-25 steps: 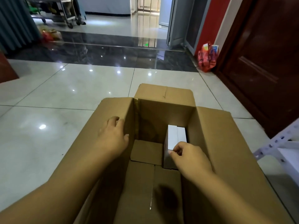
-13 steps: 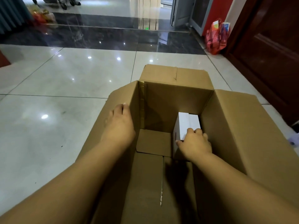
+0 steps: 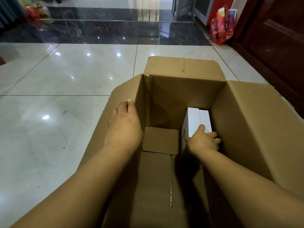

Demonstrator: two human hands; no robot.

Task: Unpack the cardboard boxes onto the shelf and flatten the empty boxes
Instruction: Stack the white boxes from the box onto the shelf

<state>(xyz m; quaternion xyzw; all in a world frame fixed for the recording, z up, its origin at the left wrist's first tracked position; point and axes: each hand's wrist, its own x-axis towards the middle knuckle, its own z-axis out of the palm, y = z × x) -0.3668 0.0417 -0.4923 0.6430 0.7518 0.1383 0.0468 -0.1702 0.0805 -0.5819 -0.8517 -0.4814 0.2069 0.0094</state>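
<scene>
A large open cardboard box stands on the tiled floor with its flaps spread out. Inside, against the far right corner, sits a small white box with a red mark on its left side. My right hand reaches down into the cardboard box and grips the near end of the white box, thumb on its left face and fingers over the top and right side. My left hand rests flat on the left flap by the inner wall, fingers straight.
Glossy white tiles stretch to the left, with a dark tiled strip beyond. A dark wooden door stands at the right. Red bags lean near it. More bags lie at the far left.
My view has tilted down and closer to the cardboard box. My right hand has closed lower around the white box's near end. My left hand has slid forward along the left flap.
</scene>
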